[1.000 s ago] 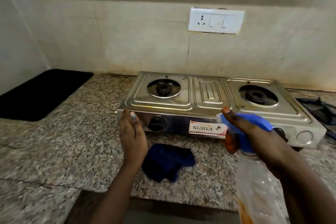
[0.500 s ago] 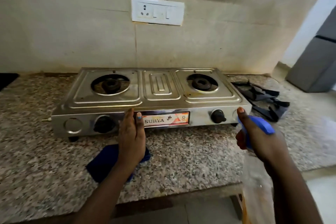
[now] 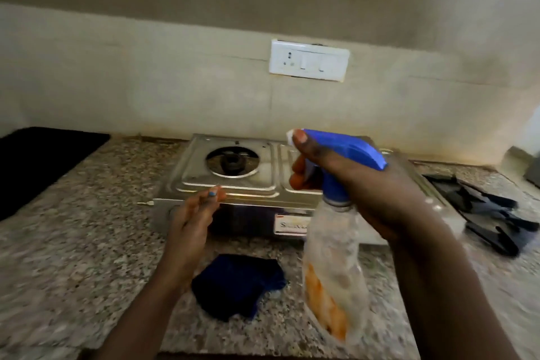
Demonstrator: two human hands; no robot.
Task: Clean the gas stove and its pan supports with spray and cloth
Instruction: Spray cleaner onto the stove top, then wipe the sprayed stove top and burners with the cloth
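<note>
Speckled granite forms the tabletop (image 3: pixel 73 248), which is backed by a pale tiled wall carrying a white switch plate (image 3: pixel 309 60). A steel two-burner gas stove (image 3: pixel 233 184) is set against the tabletop's rear edge, near the middle; its left burner (image 3: pixel 233 161) is bare, and the right half is hidden behind the raised arm. Black pan supports (image 3: pixel 485 210) are laid on the tabletop toward the right edge, just beside the stove. A dark blue cloth (image 3: pixel 236 283) is crumpled near the front edge, in front of the stove. A clear spray bottle (image 3: pixel 333 266) with a blue trigger head is grasped by the right hand (image 3: pixel 359 184), whose fingers are wrapped around the neck and trigger, with the bottle held above the stove's front. The left hand (image 3: pixel 193 219) is held released, fingers loosely extended near the stove's front left corner, above the cloth; nothing is gripped by it. A black mat (image 3: pixel 43 161) is seen at the far left edge.
</note>
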